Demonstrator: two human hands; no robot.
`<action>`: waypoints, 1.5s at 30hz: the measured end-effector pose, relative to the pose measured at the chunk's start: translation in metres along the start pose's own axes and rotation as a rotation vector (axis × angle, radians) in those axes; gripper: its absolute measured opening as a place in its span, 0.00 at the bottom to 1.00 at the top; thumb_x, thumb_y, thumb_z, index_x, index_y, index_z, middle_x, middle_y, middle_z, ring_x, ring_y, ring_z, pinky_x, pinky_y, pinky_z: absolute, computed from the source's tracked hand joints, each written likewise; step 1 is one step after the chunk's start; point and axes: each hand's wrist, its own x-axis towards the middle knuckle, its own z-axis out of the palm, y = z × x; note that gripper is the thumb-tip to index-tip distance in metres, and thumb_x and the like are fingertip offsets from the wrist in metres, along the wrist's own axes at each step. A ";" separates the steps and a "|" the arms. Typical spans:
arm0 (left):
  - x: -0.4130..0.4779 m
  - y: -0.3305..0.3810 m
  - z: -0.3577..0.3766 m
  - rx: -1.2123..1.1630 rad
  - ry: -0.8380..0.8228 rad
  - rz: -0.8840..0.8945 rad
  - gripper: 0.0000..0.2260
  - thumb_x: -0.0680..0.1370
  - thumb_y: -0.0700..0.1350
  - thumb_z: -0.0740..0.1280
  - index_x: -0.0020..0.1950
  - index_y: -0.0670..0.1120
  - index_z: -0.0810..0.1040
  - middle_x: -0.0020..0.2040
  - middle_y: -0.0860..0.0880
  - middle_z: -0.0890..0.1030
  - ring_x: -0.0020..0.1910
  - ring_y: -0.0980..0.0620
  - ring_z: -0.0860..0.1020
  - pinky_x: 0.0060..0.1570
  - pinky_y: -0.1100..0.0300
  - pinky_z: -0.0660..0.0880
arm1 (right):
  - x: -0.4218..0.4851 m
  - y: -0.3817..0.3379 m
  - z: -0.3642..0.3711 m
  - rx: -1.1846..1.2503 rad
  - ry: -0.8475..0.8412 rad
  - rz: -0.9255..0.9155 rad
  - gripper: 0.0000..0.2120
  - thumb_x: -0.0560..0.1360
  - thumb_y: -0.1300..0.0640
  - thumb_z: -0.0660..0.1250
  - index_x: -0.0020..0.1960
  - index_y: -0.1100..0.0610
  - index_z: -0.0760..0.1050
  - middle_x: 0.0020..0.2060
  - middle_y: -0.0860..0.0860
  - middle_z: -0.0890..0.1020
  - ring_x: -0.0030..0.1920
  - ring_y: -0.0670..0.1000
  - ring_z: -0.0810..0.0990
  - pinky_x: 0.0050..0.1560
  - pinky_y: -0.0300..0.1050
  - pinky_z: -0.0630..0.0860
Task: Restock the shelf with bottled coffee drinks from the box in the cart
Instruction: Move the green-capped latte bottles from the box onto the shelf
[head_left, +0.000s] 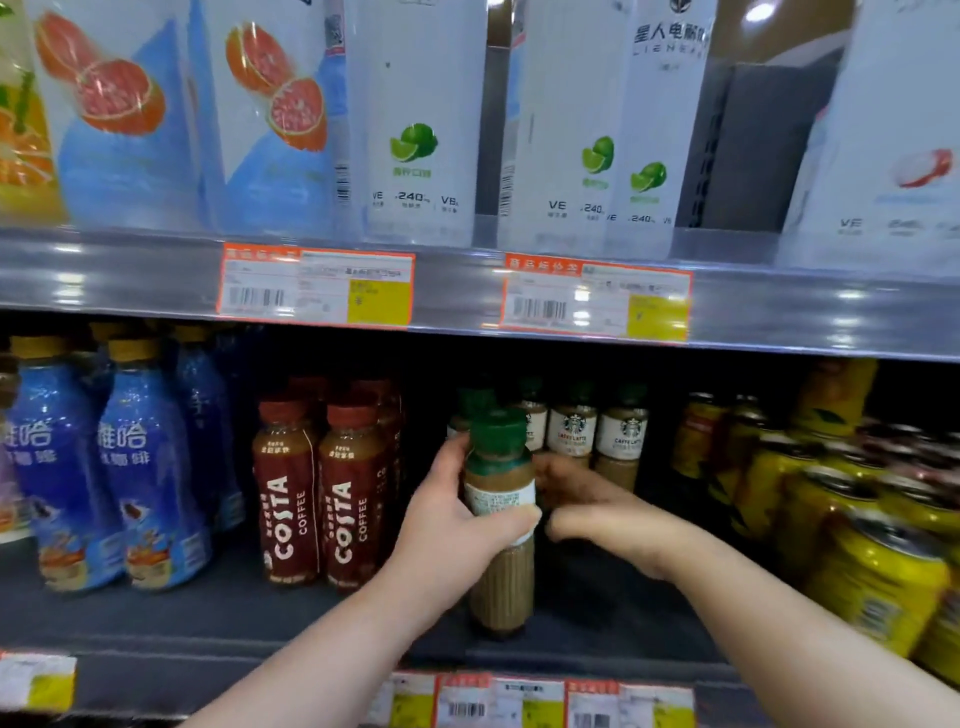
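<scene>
Two hands meet at one coffee bottle (500, 493) in the head view, on the lower shelf (208, 613).

Left hand (447, 525): fingers wrapped round the bottle at label height, thumb laid across the front of the white label. Firm grip.

Right hand (597, 504): comes in from the right. Its fingers lie against the bottle's right side just under the neck, and its thumb stretches toward the left thumb tip. Cannot tell whether this hand grips or only touches.

Bottle: green cap, tan drink, upright, base down at the shelf board near the front edge. Contact with the board is not clear. It stands in front of a row of like green-capped bottles (574, 431) further back.

Neighbours on the same shelf: two red Costa bottles (288, 493) just to the left, blue bottles (145, 467) beyond those, and yellow cans (878, 577) to the right.

Upper shelf: tall white bottles with lime pictures (415, 130); orange-edged price tags (317, 286) on its rail.
</scene>
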 end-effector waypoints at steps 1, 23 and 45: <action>0.006 -0.005 0.006 0.012 -0.008 0.002 0.28 0.66 0.37 0.76 0.59 0.56 0.71 0.47 0.56 0.81 0.44 0.66 0.79 0.44 0.73 0.74 | -0.006 0.000 0.002 -0.064 -0.023 0.026 0.31 0.62 0.56 0.68 0.65 0.48 0.68 0.60 0.47 0.77 0.60 0.44 0.75 0.60 0.41 0.73; 0.005 -0.065 -0.006 1.037 -0.609 -0.020 0.28 0.75 0.61 0.62 0.73 0.53 0.63 0.72 0.50 0.60 0.73 0.49 0.57 0.71 0.55 0.55 | 0.045 0.048 0.020 -0.130 0.560 0.123 0.29 0.67 0.58 0.76 0.63 0.51 0.66 0.49 0.48 0.74 0.49 0.46 0.74 0.49 0.38 0.70; 0.060 -0.080 0.008 0.231 0.075 -0.237 0.33 0.71 0.41 0.71 0.72 0.48 0.61 0.66 0.47 0.72 0.65 0.47 0.72 0.62 0.54 0.71 | 0.051 0.045 0.019 -0.205 0.523 0.157 0.27 0.69 0.57 0.74 0.66 0.52 0.68 0.55 0.47 0.77 0.58 0.48 0.75 0.59 0.43 0.72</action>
